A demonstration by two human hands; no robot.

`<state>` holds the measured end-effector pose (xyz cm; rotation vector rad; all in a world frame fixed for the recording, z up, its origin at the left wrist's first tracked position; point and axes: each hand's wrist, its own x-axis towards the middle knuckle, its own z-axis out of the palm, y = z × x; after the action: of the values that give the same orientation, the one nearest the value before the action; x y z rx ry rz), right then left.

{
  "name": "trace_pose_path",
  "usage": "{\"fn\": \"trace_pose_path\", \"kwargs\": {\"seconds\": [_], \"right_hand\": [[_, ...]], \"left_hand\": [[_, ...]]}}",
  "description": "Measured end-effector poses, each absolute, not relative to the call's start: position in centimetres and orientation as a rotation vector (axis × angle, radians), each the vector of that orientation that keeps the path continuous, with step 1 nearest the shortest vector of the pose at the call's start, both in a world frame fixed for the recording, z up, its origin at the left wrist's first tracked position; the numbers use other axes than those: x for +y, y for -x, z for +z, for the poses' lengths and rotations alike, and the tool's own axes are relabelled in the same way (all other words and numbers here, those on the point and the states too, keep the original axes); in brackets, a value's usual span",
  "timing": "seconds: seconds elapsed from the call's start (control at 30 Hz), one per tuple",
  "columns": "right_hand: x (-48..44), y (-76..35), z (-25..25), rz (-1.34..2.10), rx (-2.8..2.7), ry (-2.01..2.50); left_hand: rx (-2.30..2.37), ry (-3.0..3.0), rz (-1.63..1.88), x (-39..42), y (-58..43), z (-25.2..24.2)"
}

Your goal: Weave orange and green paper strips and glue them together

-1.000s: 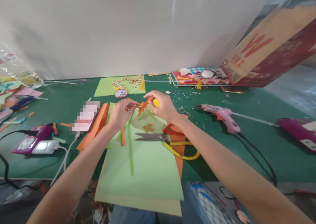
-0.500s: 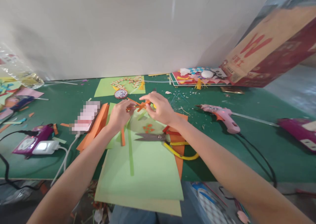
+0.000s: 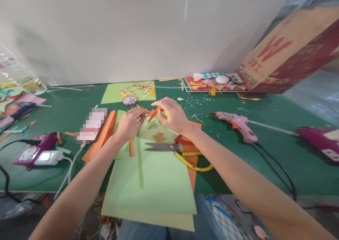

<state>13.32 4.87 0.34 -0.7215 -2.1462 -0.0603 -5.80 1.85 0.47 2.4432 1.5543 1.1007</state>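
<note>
Orange paper strips [image 3: 153, 115] cross one another between my two hands, above light green paper sheets [image 3: 156, 183]. My left hand [image 3: 130, 123] pinches the strips at their left end. From the right, the fingers of my right hand [image 3: 172, 115] are closed on an orange strip that stands at a slant. Scissors [image 3: 173, 147] with yellow handles lie partly open on the sheets, below my right hand. Just above their blades sits a small cluster of orange paper pieces [image 3: 159, 137]. A green strip [image 3: 140, 162] and a short orange strip [image 3: 131, 147] lie near my left wrist.
A pink glue gun [image 3: 238, 125] lies to the right, its cord running off the front edge. At left are a phone [image 3: 92, 125], folded orange paper [image 3: 102, 141] and a purple power strip [image 3: 39, 150]. A paper bag [image 3: 286, 53] leans at the back right.
My right hand has shifted slightly, and the orange strip in its fingers now stands at a steeper slant. My left fingers have turned a little over the strips. The scissors have stayed put.
</note>
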Motion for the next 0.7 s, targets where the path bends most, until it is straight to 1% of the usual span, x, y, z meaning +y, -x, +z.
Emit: {"fn": "trace_pose_path", "kwargs": {"seconds": [0.33,0.53,0.7], "right_hand": [[4.65,-13.24,0.48,-0.146,-2.186,0.686],[4.85,-13.47,0.44,-0.249,-2.163,0.676],[4.87,-13.29,0.26,-0.252,-2.238,0.68]], "left_hand": [[1.481,-2.381,1.171,1.87,5.57,0.57],[1.483,-2.474,1.096,2.03,5.93,0.29],[1.466,-2.454,1.139,1.99,5.84,0.39]]}}
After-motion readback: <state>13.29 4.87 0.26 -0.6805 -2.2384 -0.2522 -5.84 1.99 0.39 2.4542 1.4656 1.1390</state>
